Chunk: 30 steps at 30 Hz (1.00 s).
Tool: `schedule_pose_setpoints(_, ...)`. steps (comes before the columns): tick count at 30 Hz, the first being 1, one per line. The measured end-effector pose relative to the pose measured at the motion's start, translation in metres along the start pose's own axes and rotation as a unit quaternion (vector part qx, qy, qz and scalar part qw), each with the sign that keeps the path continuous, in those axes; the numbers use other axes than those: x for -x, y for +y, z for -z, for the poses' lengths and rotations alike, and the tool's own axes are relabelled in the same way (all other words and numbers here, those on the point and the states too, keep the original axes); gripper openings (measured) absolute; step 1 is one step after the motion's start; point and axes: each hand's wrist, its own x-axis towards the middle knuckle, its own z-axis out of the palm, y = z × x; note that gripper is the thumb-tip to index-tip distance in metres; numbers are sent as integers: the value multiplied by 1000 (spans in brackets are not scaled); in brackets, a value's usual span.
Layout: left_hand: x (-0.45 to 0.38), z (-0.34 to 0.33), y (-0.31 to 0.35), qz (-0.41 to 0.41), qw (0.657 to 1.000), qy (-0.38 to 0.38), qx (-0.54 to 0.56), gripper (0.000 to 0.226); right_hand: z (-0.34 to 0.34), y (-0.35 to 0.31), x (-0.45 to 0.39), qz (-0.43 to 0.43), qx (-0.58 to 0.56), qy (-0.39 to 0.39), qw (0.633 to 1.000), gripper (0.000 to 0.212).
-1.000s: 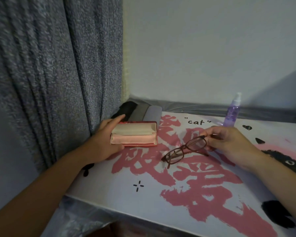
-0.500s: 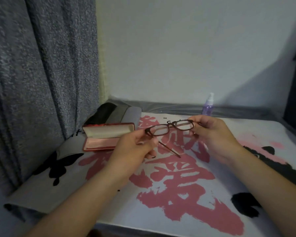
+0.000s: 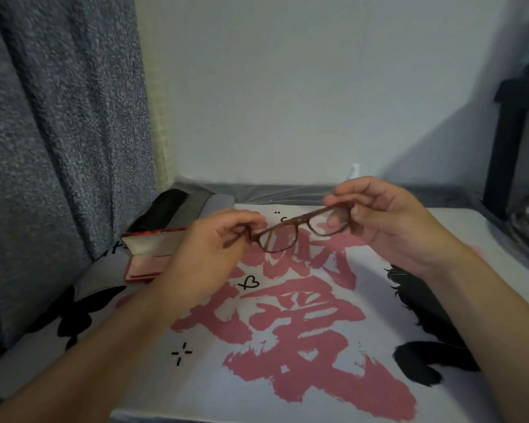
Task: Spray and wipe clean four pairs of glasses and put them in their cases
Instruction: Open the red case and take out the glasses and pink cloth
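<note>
The brown thin-rimmed plastic glasses [image 3: 301, 232] hang above the table, pinched at each outer frame end by the left hand [image 3: 208, 239] and right hand [image 3: 388, 221]. They look light and fragile; grip the rims, keeping fingertips [image 3: 356, 210] off the lenses.

Grey curtain [image 3: 58, 132] hangs left of a white wall [image 3: 287, 87]; dark shelf [image 3: 507, 141] right.

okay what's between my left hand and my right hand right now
The brown glasses span the gap in the head view: your left hand pinches one end, your right hand the other, held above the printed mat.
</note>
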Motion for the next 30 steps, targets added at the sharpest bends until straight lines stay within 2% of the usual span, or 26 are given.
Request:
schedule_pose_setpoints(3, -1, -6, -7, -40, 996, 16, -74, 59, 4, -3, 3, -26, -4, -20, 999, 25)
schedule_pose_setpoints(6, -2, -8, -17, -143, 971, 13, -191, 49, 5, 0, 5, -73, 35, -8, 997, 24)
schedule_pose_setpoints(8, 0, -10, -24, -209, 946, 9, -248, 38, 5, 4, 5, -119, 126, -11, 985, 18)
schedule_pose_setpoints(11, 5, -15, -28, -247, 924, 9, -291, 29, 0, 14, 5, -146, 347, -25, 926, 9)
schedule_pose_setpoints(14, 8, -17, -31, -252, 921, 6, -297, 28, -10, 19, 5, -153, 467, -74, 868, 7)
schedule_pose_setpoints(17, 9, -15, -33, -241, 926, 5, -289, 26, -11, 16, 5, -191, 464, -99, 859, 6)
schedule_pose_setpoints(20, 11, -16, -33, -230, 930, 5, -285, 28, -11, 13, 7, -194, 482, -113, 847, 7)
schedule_pose_setpoints(22, 11, -17, -34, -215, 937, 10, -276, 33, -12, 12, 5, -187, 471, -66, 859, 8)
schedule_pose_setpoints(25, 11, -18, -36, -160, 953, 14, -255, 38, -7, 13, 2, -202, 421, 57, 883, 7)
schedule_pose_setpoints(27, 11, -21, -38, -121, 959, -8, -258, 41, -3, 16, 1, -243, 382, 105, 886, 24)
schedule_pose_setpoints(30, 12, -27, -39, -106, 949, -52, -294, 50, -3, 19, 3, -295, 378, 115, 870, 49)
